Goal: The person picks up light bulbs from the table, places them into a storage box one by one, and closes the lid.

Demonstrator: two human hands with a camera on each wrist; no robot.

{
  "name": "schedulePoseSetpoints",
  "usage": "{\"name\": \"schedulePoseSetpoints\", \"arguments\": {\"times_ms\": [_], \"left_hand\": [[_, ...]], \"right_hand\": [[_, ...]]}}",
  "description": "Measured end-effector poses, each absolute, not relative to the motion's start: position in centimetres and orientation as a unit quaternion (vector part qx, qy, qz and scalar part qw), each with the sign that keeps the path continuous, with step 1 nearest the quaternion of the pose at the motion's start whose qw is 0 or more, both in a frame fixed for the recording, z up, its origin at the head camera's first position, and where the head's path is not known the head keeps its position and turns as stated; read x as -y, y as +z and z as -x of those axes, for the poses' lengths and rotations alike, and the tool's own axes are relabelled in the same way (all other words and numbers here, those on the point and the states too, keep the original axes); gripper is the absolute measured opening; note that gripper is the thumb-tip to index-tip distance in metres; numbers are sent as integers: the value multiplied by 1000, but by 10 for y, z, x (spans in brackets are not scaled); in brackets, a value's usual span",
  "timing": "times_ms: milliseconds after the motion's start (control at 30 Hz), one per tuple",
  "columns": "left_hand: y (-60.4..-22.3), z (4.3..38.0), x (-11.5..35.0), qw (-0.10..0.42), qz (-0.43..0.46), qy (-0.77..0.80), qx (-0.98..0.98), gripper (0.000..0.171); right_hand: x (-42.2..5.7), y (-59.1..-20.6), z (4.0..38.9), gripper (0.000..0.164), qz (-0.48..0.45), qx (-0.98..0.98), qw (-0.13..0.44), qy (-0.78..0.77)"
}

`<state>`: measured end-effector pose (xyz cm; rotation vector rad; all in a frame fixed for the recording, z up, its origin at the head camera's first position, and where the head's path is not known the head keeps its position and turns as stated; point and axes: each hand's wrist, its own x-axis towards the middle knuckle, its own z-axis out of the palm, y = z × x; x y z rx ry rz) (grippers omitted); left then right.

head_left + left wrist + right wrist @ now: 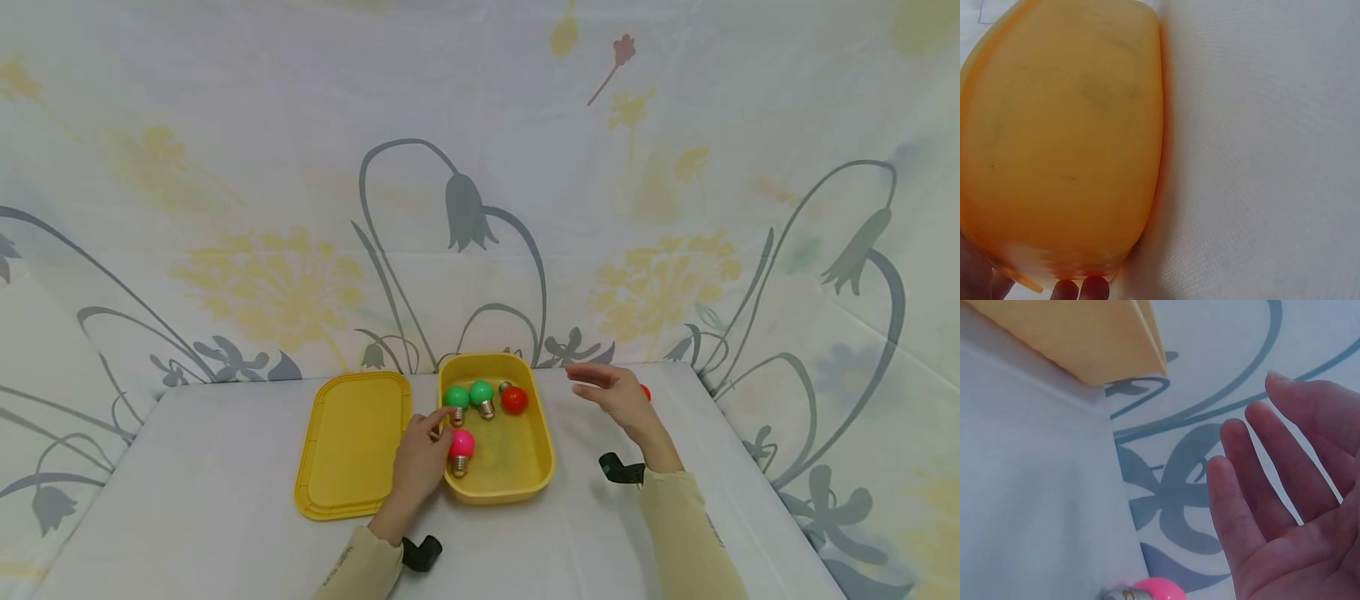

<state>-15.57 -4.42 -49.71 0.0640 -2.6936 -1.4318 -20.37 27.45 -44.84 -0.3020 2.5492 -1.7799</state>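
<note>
A yellow plastic container (502,493) holds two green bulbs (482,392), a red bulb (514,400) and a pink bulb (462,443), all with metal screw bases. At the container's left rim, my left hand (422,457) grips the edge beside the green and pink bulbs. The left wrist view shows fingertips (1094,288) against the container's outer wall (1066,144). My right hand (618,400) hovers to the right of the container, fingers loosely extended around nothing. Partly hidden behind it lies another bulb (646,392), red in the head view and pinker (1166,589) in the right wrist view.
A yellow lid (352,450) lies flat on the white-covered table (225,475), left of the container. Behind the table hangs a flower-patterned cloth (480,100). Black wrist devices (621,469) sit on both forearms.
</note>
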Motion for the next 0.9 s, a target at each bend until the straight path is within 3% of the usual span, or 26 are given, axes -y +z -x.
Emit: {"name": "schedulePoseSetpoints", "arguments": {"times_ms": [900], "left_hand": [[-495,155,44,54,-19,-475,878,29]], "right_hand": [[-342,-469,190,45,30,-817,-76,-571]]}}
